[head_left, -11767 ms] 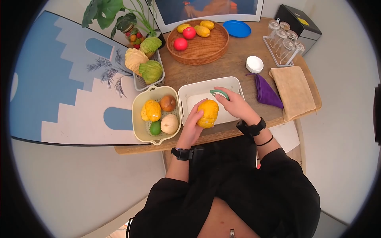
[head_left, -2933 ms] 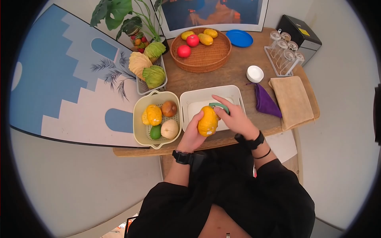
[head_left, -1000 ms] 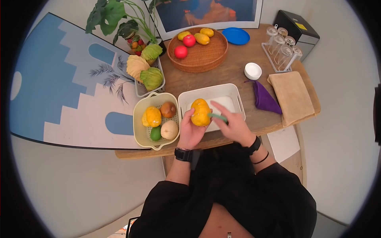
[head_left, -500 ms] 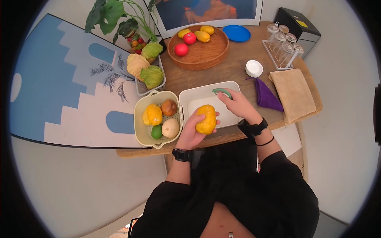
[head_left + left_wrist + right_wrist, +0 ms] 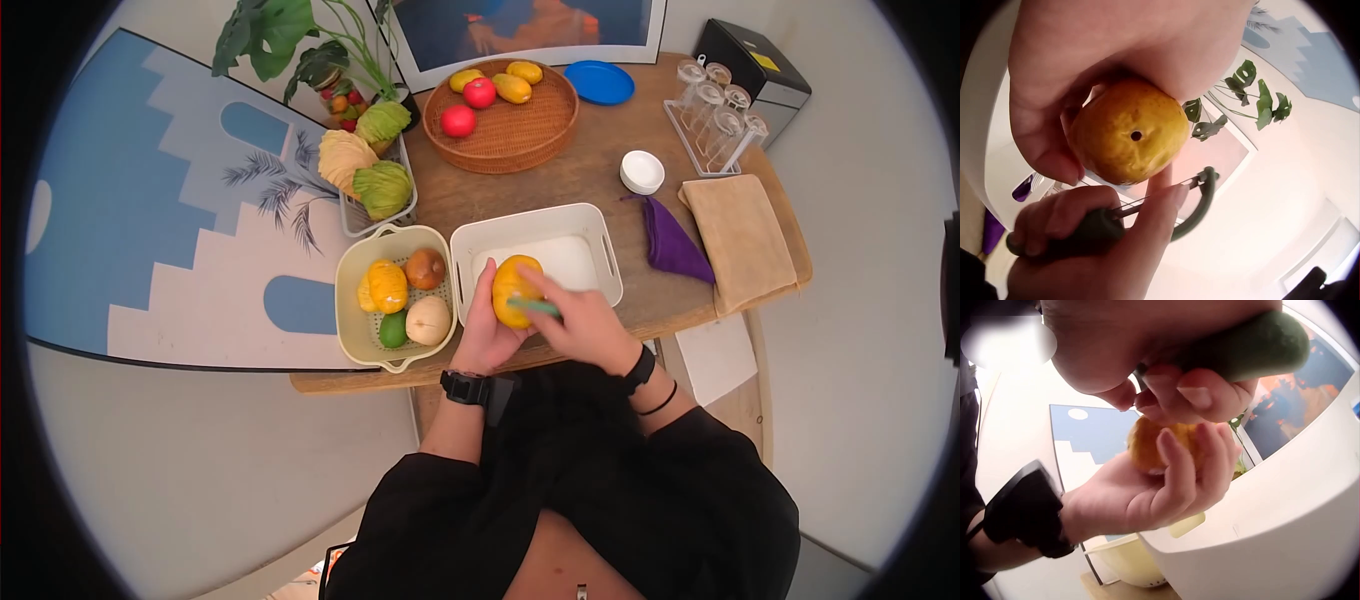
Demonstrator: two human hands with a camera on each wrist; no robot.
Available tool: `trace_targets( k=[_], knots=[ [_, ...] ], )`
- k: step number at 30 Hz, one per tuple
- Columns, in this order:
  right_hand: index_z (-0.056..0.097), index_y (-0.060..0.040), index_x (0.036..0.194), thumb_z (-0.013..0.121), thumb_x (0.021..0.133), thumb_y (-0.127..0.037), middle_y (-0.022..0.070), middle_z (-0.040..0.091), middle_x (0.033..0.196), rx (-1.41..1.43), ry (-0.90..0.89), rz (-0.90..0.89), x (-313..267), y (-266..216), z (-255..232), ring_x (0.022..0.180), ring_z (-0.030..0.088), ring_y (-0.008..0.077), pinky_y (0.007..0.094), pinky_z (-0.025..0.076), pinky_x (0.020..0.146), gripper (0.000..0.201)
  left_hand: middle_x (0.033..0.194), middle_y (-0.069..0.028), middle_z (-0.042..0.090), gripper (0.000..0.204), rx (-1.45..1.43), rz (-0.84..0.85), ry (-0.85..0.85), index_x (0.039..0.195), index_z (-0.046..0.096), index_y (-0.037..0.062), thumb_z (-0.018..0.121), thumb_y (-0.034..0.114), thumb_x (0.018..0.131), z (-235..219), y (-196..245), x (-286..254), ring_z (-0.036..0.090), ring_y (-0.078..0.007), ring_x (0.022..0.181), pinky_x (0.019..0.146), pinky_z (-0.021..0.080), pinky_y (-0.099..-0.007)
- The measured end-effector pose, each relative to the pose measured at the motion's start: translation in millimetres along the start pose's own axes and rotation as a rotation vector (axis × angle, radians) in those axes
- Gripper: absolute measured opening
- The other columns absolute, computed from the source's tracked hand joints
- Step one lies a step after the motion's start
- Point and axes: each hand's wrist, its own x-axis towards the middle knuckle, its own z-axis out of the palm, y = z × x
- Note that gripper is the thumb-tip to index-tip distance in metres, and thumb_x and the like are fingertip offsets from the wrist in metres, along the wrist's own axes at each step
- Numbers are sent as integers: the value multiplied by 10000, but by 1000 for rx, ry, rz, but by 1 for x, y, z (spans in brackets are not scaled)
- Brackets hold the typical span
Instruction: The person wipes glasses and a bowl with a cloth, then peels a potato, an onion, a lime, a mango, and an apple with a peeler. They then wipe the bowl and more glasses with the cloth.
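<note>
Over the front of the white tub (image 5: 555, 255), my left hand (image 5: 485, 335) grips a lumpy yellow fruit (image 5: 508, 295). In the left wrist view a small dark hole shows in the fruit's near end (image 5: 1135, 119). My right hand (image 5: 593, 330) grips a green peeler (image 5: 538, 306), its fingers wrapped round the thick handle (image 5: 1260, 350). The peeler crosses in front of the fruit in the head view. In the left wrist view its blade, set in a curved green frame (image 5: 1200, 209), lies just below the fruit, with the right thumb along it. The right hand is slightly blurred.
A pale yellow basket (image 5: 345, 320) of fruit stands left of the tub. Behind are a wicker tray (image 5: 520, 140), a grey crate (image 5: 350, 220) of cabbages and a blue plate (image 5: 600, 82). Rightward lie a white bowl (image 5: 642, 172), purple cloth (image 5: 675, 240) and tan cloth (image 5: 745, 240).
Half a second ago the right hand held the peeler up over the tub, away from the fruit. It has come down and toward me, to the fruit, which the left hand has turned.
</note>
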Motion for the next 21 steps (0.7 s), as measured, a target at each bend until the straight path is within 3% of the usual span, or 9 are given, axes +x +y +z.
trace_targets(
  k=[2,4,5,6,9,12,14,16,21],
  knots=[
    [524,-135,1427,649,936,-263,180,705,802,45,24,114,15,13,-4,692,682,396,454,549,639,522,1204,-155,645,558,27,4,54,1349,548,129,365,561,1046,-5,0,-3,637,-256,1003,887,519,-399],
    [561,-112,1383,618,974,-301,188,723,853,174,109,205,30,49,2,709,690,393,440,553,669,455,1198,-144,646,578,112,-54,-276,1352,550,130,346,575,1045,-19,3,-4,631,-230,973,868,519,-403],
    [589,-101,1350,610,986,-322,198,732,899,238,203,36,38,58,5,731,697,392,428,554,690,426,1198,-144,646,578,114,-50,-278,1352,550,130,346,575,1045,-18,5,-4,631,-230,973,868,519,-403],
    [589,-101,1350,610,986,-322,198,732,899,240,201,34,36,64,7,731,697,392,428,554,690,426,1185,-137,647,582,128,-50,-251,1348,553,130,338,577,1046,-17,6,-5,624,-223,967,858,518,-401],
    [567,-110,1375,611,981,-301,198,723,865,231,186,59,29,54,3,719,693,398,430,553,667,440,1161,-121,659,568,122,-5,-177,1327,560,126,326,565,1052,-13,8,-6,629,-214,982,833,520,-380],
    [522,-126,1426,617,968,-279,191,718,875,148,-33,242,7,5,-7,690,682,409,442,553,646,493,1140,-105,668,548,70,64,-43,1301,566,121,338,555,1057,0,4,-6,638,-208,1003,827,526,-365],
    [471,-145,1475,634,944,-260,192,696,794,50,2,-33,-7,0,5,667,670,418,462,551,629,567,1132,-99,667,545,42,87,38,1292,568,119,354,560,1055,2,0,-5,638,-205,1002,837,530,-368],
    [452,-148,1492,652,927,-260,204,677,746,13,33,-96,-10,3,13,662,666,421,476,550,631,610,1104,-74,664,505,84,113,14,1265,574,120,405,546,1053,-2,-3,0,635,-201,999,855,530,-383],
    [460,-134,1483,644,939,-292,246,645,690,40,238,286,27,37,-10,663,659,441,511,519,604,596,1132,-65,655,496,101,113,-106,1272,569,130,420,550,1053,-36,-11,10,629,-222,1058,882,515,-371]
  ],
)
